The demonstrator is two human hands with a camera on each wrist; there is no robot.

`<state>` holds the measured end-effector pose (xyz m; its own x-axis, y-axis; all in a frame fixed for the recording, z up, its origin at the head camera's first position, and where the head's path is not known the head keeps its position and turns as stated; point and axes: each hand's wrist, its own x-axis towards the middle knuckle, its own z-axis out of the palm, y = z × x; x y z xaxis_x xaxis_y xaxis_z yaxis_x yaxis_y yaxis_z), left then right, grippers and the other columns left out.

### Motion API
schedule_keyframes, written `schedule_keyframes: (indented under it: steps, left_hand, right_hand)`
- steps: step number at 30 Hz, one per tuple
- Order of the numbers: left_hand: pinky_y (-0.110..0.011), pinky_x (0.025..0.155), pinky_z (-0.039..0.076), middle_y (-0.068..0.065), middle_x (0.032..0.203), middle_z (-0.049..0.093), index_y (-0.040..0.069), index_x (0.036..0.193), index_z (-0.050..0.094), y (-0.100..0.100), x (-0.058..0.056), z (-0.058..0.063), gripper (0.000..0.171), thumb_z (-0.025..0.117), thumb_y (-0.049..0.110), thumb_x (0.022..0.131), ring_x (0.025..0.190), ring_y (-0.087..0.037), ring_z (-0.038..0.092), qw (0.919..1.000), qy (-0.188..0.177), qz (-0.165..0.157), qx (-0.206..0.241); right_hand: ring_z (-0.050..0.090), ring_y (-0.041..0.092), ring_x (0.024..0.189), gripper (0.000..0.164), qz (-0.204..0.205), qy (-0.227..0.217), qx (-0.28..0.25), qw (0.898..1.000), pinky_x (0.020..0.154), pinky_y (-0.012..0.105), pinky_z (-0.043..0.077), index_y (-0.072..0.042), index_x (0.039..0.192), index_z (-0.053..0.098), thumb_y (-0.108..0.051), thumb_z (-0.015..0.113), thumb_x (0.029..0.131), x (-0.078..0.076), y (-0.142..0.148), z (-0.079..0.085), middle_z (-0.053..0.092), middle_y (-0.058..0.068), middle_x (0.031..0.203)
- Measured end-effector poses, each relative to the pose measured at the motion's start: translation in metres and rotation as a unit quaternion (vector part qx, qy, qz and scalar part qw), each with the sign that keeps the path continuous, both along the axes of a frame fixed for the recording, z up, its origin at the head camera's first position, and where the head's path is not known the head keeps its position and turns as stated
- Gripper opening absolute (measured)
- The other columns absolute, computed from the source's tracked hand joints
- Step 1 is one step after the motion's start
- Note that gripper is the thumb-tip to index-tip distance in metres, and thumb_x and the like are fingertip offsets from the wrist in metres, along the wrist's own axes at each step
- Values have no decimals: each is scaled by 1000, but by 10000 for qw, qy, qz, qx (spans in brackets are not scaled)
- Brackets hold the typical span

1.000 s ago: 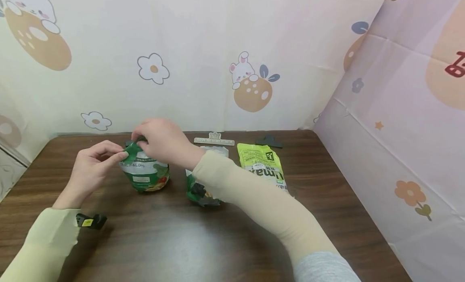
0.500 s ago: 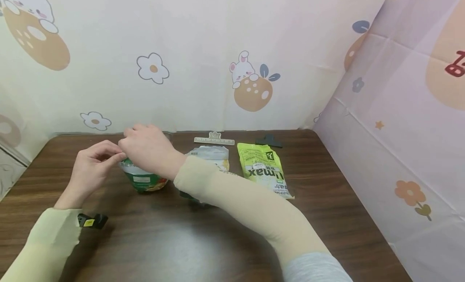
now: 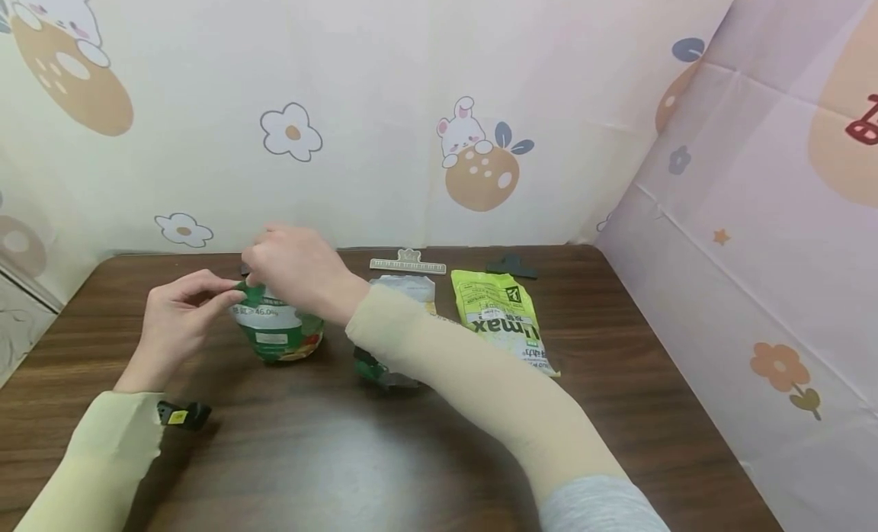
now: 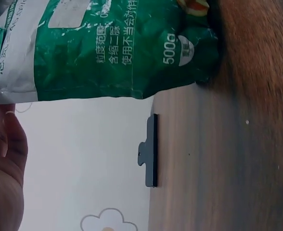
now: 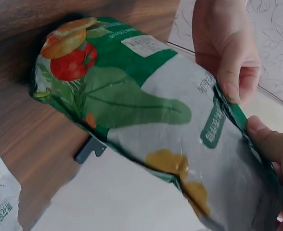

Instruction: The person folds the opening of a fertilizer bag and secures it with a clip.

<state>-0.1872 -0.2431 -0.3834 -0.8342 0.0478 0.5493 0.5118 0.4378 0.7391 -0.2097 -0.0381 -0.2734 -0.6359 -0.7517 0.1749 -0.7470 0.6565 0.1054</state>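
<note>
A green and white plastic pouch (image 3: 284,338) with printed vegetables stands on the table at the left, its base on the tabletop. My left hand (image 3: 184,311) pinches the top left corner between thumb and fingertips. Further right along the same top edge, my right hand (image 3: 298,274) grips the pouch; in the right wrist view its thumb (image 5: 265,137) presses on the green strip, which looks folded over. The head view hides most of the right fingers behind the hand. Printed text on the pouch (image 4: 93,57) shows up close in the left wrist view.
A grey and green pouch (image 3: 405,288) lies partly under my right forearm. Right of it lies a yellow-green pouch (image 3: 497,315). A clear bag clip (image 3: 408,264) and a dark clip (image 3: 511,267) lie along the back edge; another dark clip (image 4: 151,151) lies behind the standing pouch.
My right hand moved left along the pouch's top edge to the left fingertips, then back right. My left hand has kept its pinch at the corner.
</note>
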Motion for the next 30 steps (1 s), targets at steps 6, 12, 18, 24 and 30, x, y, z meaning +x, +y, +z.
schedule_keyframes:
  steps: [6,12,18,24,30]
  left_hand:
    - [-16,61,45,2,87,70,-1,104,76,-3,-1,-2,19,75,-4,85,74,-12,55,9999,-125,-38,12]
    - [-16,64,45,-1,89,70,-6,107,73,-5,-1,-6,21,72,-9,86,76,-12,56,9996,-199,-166,141]
    - [-13,71,48,5,95,72,-7,110,72,-8,2,-6,22,69,-8,89,83,-10,61,9991,-293,-285,128]
    - [-14,74,49,10,97,72,-6,110,72,-10,4,-7,19,67,-6,91,86,-7,63,9988,-359,-292,124]
    - [-14,73,49,9,97,72,-5,109,72,-12,5,-7,17,67,-3,92,85,-8,63,9987,-437,-248,74]
  right_hand:
    - [57,7,93,24,-242,-196,-227,9993,72,20,48,-22,105,72,-42,62,98,-4,10,4,65,-12,94]
    - [56,4,81,27,-486,-450,-552,9963,66,18,44,-21,98,68,-46,60,96,-9,20,3,61,-13,89]
    - [53,4,71,27,-368,-483,-1151,9915,58,19,41,-20,88,65,-45,62,95,-10,27,-4,59,-12,82]
    - [52,3,69,25,-64,-333,-1495,9882,56,17,39,-18,86,66,-41,65,95,-10,28,-10,58,-12,80]
    - [56,3,78,20,38,-714,-1551,9853,66,17,44,-18,93,72,-36,64,96,-13,31,-10,63,-11,88]
